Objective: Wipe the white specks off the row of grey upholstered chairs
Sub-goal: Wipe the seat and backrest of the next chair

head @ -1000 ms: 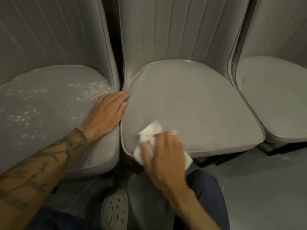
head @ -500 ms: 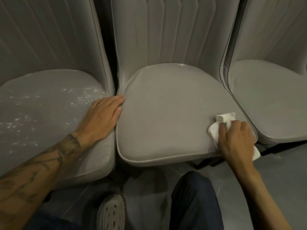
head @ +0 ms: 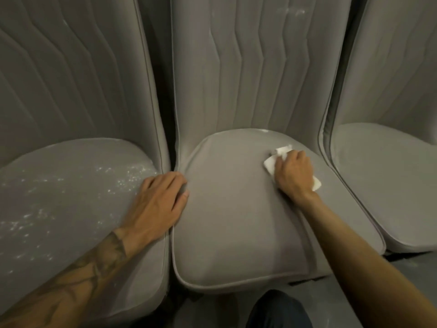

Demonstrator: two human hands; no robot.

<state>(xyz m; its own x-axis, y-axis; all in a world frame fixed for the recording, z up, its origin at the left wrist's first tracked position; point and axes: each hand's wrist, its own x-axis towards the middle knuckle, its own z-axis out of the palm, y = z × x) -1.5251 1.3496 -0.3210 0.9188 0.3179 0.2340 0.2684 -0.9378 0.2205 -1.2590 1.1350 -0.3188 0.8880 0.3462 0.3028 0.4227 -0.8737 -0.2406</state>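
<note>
Grey middle seat (head: 236,228) looks clean, my right hand (head: 293,176) gripping the white tissue (head: 270,165); left hand (head: 158,204) rests flat (white specks (head: 127,178) cover the frame-left seat (head: 78,233), unwiped).

Your open stretch is the middle grey upholstered seat cushion (head: 236,221). It's bare between your left hand (head: 158,204), flat on the left edge seam, and your right hand (head: 293,174), gripping a white folded cloth (head: 270,163) near the back right. The tall grey channel-stitched backrest (head: 248,79) walls off the far side. The speckled grey left seat (head: 59,197) and plain grey right seat (head: 390,181) crowd both edges. A dark-blue trouser knee (head: 279,308) sits below the front edge.
</note>
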